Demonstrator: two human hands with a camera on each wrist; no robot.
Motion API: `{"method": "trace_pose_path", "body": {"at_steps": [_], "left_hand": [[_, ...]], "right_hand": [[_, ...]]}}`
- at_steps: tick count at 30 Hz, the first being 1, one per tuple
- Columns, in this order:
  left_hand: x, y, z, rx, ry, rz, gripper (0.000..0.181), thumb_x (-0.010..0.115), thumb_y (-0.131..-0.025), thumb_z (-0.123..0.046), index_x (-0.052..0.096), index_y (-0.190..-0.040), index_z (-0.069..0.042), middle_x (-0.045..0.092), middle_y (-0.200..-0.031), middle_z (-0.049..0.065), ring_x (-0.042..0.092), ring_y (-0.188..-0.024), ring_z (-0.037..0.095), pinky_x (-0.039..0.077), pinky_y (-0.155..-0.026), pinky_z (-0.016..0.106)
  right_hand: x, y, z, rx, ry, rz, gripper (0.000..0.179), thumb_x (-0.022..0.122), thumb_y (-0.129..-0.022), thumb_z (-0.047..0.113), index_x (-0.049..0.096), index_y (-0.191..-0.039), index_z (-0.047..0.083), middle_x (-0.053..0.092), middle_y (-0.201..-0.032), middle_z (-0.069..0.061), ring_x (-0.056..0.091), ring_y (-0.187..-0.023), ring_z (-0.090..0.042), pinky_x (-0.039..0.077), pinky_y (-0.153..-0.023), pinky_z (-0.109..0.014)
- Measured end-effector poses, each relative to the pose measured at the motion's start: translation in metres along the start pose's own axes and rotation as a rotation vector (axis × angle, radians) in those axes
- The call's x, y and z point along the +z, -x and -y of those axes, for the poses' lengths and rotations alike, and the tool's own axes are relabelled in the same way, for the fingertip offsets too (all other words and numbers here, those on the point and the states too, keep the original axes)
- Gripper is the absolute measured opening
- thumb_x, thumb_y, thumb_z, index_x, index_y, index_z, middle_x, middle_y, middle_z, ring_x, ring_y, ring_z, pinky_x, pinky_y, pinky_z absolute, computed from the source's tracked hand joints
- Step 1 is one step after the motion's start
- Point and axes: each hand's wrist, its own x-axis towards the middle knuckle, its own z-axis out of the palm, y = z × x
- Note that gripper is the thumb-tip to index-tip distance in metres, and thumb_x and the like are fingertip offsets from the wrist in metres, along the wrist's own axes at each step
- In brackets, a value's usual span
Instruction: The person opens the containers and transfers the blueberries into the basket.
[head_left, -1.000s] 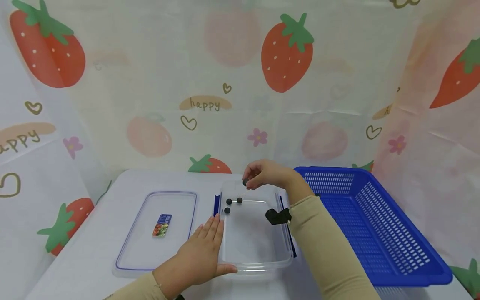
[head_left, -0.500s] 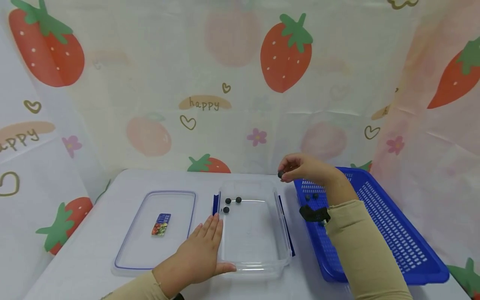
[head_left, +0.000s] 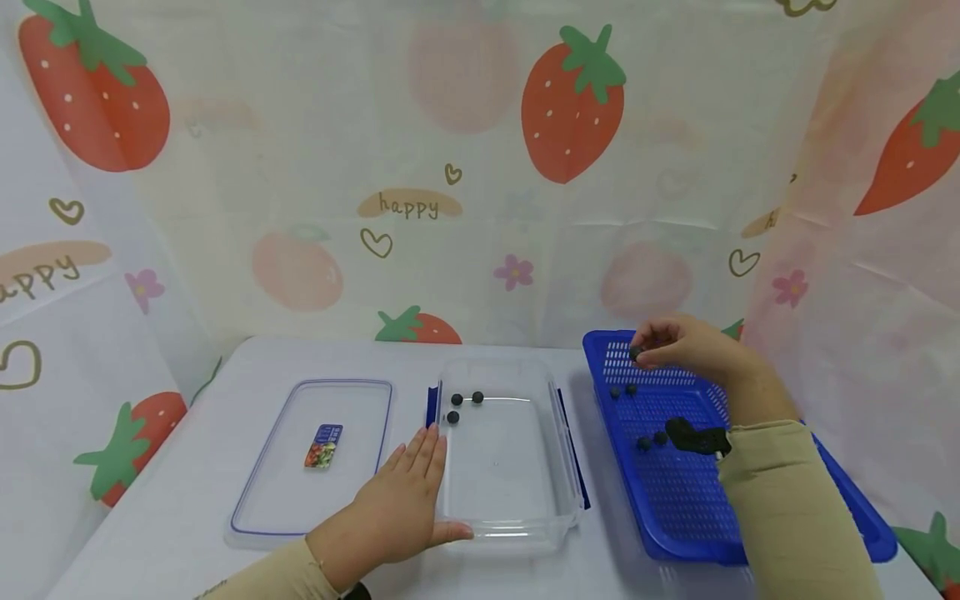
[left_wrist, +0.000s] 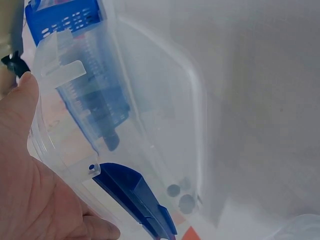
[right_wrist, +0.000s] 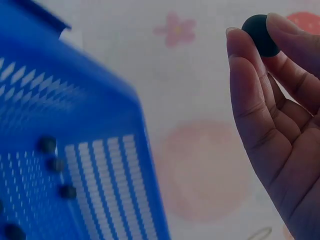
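Note:
My right hand (head_left: 693, 346) pinches a small dark ball (right_wrist: 261, 36) between thumb and fingertips, above the far left part of the blue basket (head_left: 693, 508). Inside that basket several similar dark balls (head_left: 643, 443) lie on the mesh floor. The clear plastic box (head_left: 502, 475) stands in the middle, with three dark balls (head_left: 477, 397) in its far left corner. Along its left side rests my left hand (head_left: 390, 508), fingers straight, thumb at the near corner. In the left wrist view, the box's blue side clip (left_wrist: 132, 190) hangs beside that hand.
A clear lid (head_left: 262, 500) with a blue rim lies left of the box, bearing a small printed label (head_left: 323, 446). White cloth covers the table (head_left: 187, 517). A strawberry-patterned curtain (head_left: 315, 125) closes off the back and sides.
My right hand has carried the dark ball rightward, from the far edge of the clear box to over the blue basket. The left hand stays in place on the box.

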Motion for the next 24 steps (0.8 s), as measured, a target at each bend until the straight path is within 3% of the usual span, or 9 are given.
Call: {"method": "trace_pose_path", "body": {"at_steps": [6,12,18,24], "left_hand": [[0.000,0.000,0.000,0.000,0.016,-0.009,0.103,0.040,-0.078,-0.074,0.021,-0.142,0.005,0.015,-0.149,0.022,0.011,-0.138,0.033,0.021,-0.107,0.049],[0.002,-0.001,0.000,-0.001,0.021,-0.015,0.103,0.040,-0.078,-0.073,0.021,-0.142,0.005,0.014,-0.149,0.022,0.010,-0.138,0.034,0.020,-0.107,0.050],[0.003,-0.002,0.000,-0.004,0.026,-0.012,0.103,0.040,-0.078,-0.074,0.021,-0.142,0.005,0.014,-0.149,0.023,0.010,-0.138,0.034,0.020,-0.107,0.050],[0.003,-0.002,0.000,-0.006,0.032,-0.015,0.104,0.041,-0.078,-0.074,0.021,-0.142,0.005,0.014,-0.149,0.022,0.010,-0.138,0.034,0.020,-0.107,0.050]], "right_hand": [[-0.016,0.028,-0.024,0.026,0.003,-0.057,0.025,0.062,-0.086,0.008,0.052,-0.101,-0.010,0.060,-0.089,-0.006,0.061,-0.084,-0.016,0.051,-0.077,-0.029],[-0.025,0.050,-0.052,0.135,-0.027,-0.099,0.025,0.064,-0.085,0.011,0.053,-0.100,-0.007,0.060,-0.086,-0.003,0.061,-0.081,-0.016,0.051,-0.077,-0.027],[-0.030,0.069,-0.077,0.221,-0.070,-0.055,0.024,0.062,-0.087,0.012,0.054,-0.101,-0.005,0.058,-0.088,-0.006,0.060,-0.083,-0.018,0.050,-0.078,-0.029],[-0.033,0.077,-0.089,0.207,-0.124,0.018,0.017,0.058,-0.089,0.006,0.053,-0.098,-0.007,0.058,-0.085,-0.003,0.059,-0.079,-0.016,0.051,-0.075,-0.029]]}}
